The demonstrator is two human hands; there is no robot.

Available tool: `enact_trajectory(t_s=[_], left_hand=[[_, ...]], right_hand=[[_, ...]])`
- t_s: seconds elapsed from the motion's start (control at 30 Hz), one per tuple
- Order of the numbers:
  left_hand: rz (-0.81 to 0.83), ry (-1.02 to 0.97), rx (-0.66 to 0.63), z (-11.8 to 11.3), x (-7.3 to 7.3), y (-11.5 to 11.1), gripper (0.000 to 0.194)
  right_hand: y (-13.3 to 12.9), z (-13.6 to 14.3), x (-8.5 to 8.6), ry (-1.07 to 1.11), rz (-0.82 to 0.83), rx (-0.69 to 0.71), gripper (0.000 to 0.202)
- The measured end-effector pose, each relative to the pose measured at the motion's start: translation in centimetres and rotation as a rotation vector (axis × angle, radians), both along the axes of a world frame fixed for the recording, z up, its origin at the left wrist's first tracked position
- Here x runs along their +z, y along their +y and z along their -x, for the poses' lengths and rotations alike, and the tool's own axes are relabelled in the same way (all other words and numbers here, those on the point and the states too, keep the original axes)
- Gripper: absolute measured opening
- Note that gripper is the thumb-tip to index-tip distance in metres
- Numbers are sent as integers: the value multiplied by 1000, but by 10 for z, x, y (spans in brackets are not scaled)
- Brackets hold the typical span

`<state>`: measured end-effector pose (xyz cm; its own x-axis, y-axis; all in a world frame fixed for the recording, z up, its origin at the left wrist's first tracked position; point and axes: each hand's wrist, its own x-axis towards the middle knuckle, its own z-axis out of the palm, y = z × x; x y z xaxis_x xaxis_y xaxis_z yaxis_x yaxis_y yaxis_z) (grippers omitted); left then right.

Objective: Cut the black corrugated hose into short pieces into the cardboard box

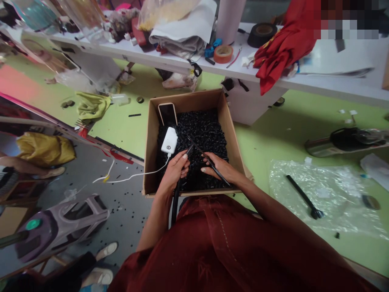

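Observation:
My left hand (176, 165) is closed around a long black strip (175, 202), whose ribbed upper end sticks out past the thumb and whose lower end hangs towards my lap. In my right hand (219, 167) lies a thin, dark, pointed stick-like tool (212, 163), slanting across the fingers; its tip meets or passes close to the strip's end. Both hands are over an open cardboard box (235, 134) filled with small black pieces (202, 125). A white power bank (169, 140) with a cable and a phone (167, 114) rest at the box's left side.
A raised white shelf (243, 71) crosses behind the box, holding orange tape (223, 54), black tape (261, 34) and red cloth (282, 52). On the green table at right are a metal flask (322, 146) and clear plastic (282, 174) with a black strip bundle (304, 196). Another person's feet show lower left.

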<state>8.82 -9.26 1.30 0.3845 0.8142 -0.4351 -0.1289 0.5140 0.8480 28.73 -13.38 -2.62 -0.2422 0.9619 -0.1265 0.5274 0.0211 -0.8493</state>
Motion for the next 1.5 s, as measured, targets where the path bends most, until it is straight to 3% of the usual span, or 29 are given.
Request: enact_trajectory(t_s=[0.53, 0.93, 1.5], left_hand=[[38, 46, -48, -2, 1, -3, 55], [60, 67, -46, -3, 0, 0, 54], [74, 168, -143, -1, -4, -6, 42]], right_hand=[[1, -3, 8, 8, -29, 111, 56], [1, 0, 11, -112, -82, 65, 31], [-3, 2, 12, -244, 52, 63, 22]])
